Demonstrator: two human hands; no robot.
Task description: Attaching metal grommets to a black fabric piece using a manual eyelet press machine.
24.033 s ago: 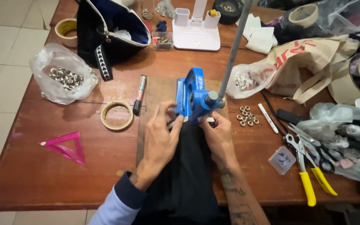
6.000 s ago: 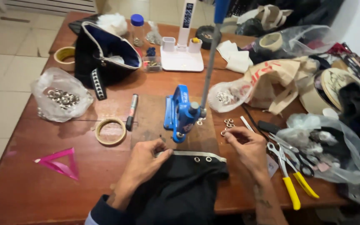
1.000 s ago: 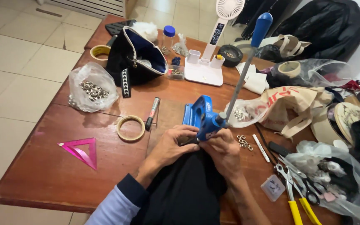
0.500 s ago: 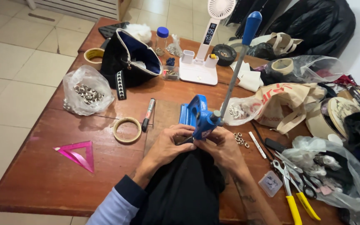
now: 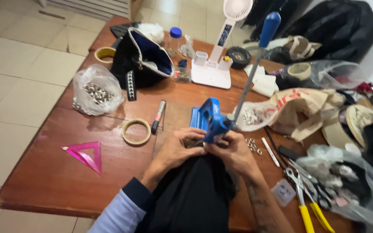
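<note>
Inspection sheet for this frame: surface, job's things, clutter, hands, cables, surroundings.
Surface: brown wooden table, crowded on its right side.
Job's things: black fabric fed under the blue hand press, whose lever stands raised; loose metal eyelets beside it.
Clutter: pink set square, tape ring, marker, bag of eyelets, yellow-handled pliers, desk fan.
Hands: left hand and right hand both pinch the fabric at the press.
Cables: nothing seen.
Surroundings: tiled floor.
</note>
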